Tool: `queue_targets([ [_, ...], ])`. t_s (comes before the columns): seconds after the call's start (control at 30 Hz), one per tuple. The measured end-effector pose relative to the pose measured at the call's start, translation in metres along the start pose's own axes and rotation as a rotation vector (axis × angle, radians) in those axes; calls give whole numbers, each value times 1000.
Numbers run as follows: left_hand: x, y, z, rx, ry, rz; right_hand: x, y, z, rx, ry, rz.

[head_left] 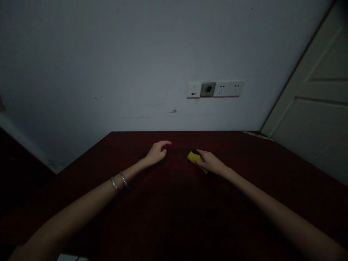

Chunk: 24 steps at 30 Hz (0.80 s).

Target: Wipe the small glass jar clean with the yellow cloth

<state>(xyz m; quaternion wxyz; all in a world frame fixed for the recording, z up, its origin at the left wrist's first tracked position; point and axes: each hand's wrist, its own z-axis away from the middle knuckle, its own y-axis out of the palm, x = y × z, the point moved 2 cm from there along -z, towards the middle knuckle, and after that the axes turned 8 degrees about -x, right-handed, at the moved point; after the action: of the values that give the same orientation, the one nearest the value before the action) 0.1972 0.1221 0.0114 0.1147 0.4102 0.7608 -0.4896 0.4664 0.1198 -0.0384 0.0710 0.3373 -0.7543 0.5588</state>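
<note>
Both my arms reach forward over a dark red-brown table (174,210) in dim light. My right hand (210,162) lies over a small yellow object (193,157) with a dark part at its far end, fingers curled round it. My left hand (157,151) rests on the table a little to the left, fingers loosely curled with the forefinger stretched forward, nothing visible in it. Two silver bangles (119,181) sit on my left wrist. A small dark thing shows faintly just left of that hand; I cannot make it out.
The table's far edge meets a pale wall. A row of wall sockets (214,89) sits above it to the right. A white door (312,108) stands at the right. A pale object (67,257) peeks in at the bottom edge.
</note>
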Motion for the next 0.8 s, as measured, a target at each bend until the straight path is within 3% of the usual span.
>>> queue_targets([
  [0.1, -8, 23, 4, 133, -22, 168, 14, -2, -1, 5, -19, -127],
  [0.2, -15, 40, 13, 327, -113, 539, 32, -6, 4, 95, -8, -533],
  [0.27, -22, 45, 21, 443, -168, 764, 43, -9, 9, 159, 3, -760],
  [0.37, -34, 43, 31, 476, -250, 902, 54, -16, 17, 156, -31, -795],
  [0.57, -46, 25, 44, 404, -224, 737, 77, -30, 24, -63, -222, -409],
  [0.7, -45, 6, 49, 407, -197, 589, 98, -38, 23, -139, -361, -435],
  [0.8, -42, -16, 51, 336, -100, 441, 108, -38, 18, -166, -324, -490],
])
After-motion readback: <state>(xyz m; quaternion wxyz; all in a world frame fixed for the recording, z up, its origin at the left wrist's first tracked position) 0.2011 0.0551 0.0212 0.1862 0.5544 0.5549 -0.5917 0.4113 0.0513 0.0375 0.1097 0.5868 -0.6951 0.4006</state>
